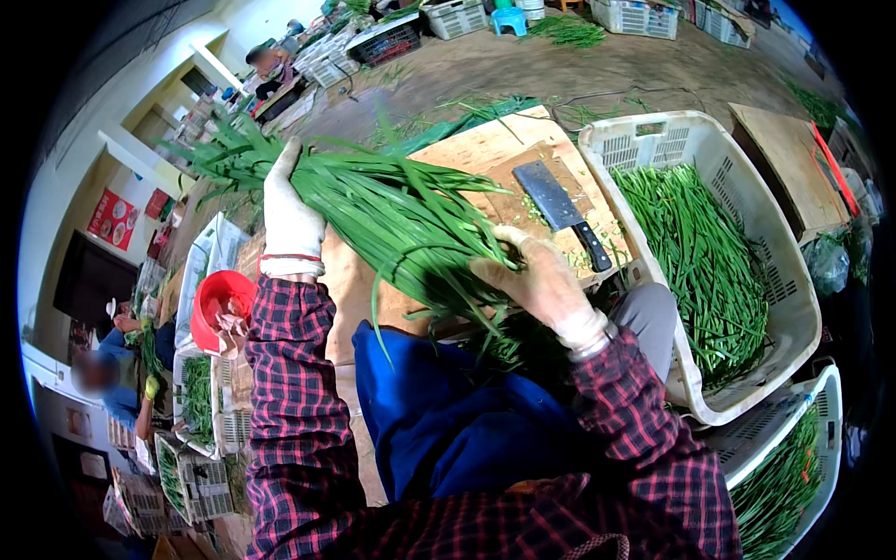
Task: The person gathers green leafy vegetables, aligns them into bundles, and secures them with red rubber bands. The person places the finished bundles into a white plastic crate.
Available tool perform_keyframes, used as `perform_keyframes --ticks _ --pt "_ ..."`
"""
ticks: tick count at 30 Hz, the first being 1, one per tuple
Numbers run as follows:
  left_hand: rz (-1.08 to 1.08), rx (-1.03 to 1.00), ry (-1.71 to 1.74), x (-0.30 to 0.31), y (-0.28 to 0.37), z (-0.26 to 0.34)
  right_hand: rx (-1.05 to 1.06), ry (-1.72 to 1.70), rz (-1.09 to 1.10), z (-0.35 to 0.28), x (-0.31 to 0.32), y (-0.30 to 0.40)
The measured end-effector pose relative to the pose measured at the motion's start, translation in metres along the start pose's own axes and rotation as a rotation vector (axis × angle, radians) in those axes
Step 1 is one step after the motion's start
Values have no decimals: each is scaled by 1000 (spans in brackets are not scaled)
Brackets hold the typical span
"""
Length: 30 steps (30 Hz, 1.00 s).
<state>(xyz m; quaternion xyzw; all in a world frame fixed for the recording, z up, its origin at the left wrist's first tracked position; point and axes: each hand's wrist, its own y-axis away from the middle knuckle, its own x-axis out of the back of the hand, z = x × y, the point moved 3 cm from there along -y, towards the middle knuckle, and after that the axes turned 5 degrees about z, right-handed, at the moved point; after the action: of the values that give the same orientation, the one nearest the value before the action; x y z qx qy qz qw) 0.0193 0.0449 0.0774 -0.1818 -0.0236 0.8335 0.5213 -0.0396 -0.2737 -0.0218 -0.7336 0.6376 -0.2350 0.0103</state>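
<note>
A large bunch of long, flat green leaves, probably garlic chives (378, 210), lies slantwise before me. My left hand (290, 210), in a white knit glove, is closed around it near the leafy upper-left end. At the lower-right end, my right hand (542, 280), gloved too, has its thumb and fingers around some of the leaves; what its palm holds is partly hidden. Beneath the bunch is a wooden board (483, 143). On a smaller brown board (500, 171) rests a cleaver (553, 196) with a black handle, among chopped green bits.
At right stands a white plastic crate (661, 269) holding cut green stalks (693, 266), with a second crate (829, 420) below it. A red bucket (220, 308) is by my left forearm. People sit at left and far back. A blue stool (509, 21) stands beyond.
</note>
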Motion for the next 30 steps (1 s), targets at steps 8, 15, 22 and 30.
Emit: perform_keyframes --ticks 8,15,22,30 --pt "2 81 55 -13 -5 27 -157 -111 204 69 -5 20" --pt "197 228 291 -16 -24 6 44 306 -131 75 -24 82" --pt "-85 -357 -521 -34 -6 3 -554 -1469 -181 37 -62 17" --pt "100 -85 102 19 -41 15 -633 -971 -235 107 -6 110"
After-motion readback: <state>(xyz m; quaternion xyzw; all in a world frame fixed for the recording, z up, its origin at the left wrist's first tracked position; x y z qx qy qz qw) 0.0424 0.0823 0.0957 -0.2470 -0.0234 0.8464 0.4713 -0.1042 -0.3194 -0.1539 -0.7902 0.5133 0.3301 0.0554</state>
